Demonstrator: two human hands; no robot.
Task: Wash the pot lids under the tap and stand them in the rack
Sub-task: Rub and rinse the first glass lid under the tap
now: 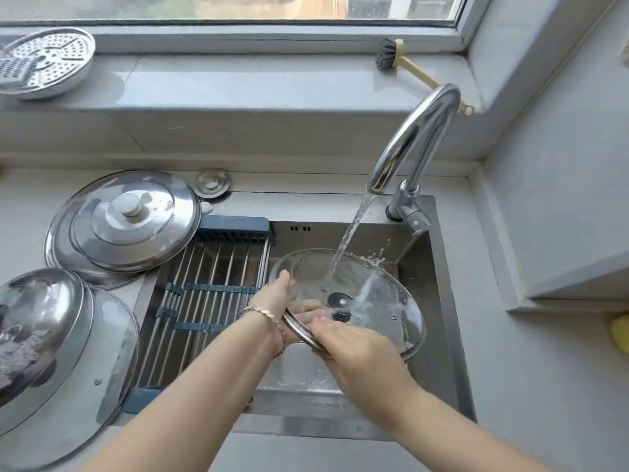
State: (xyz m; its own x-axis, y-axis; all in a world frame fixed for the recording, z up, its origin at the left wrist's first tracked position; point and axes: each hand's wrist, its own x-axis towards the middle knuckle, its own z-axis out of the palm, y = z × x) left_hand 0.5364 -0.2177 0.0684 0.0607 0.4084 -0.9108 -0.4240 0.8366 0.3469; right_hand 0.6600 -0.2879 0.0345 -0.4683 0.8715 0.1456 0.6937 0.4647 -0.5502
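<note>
Under tap (419,131), left hand (277,296), right hand (355,344) gripping glass lid (381,301)

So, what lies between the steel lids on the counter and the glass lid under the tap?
The roll-up drying rack, laid across the left of the sink; the head view shows it.

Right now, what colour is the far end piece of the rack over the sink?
Dark blue, on the rack; the head view shows it best.

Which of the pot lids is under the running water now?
The clear glass lid, held by the left hand and right hand over the sink; the other lids lie on the counter.
</note>
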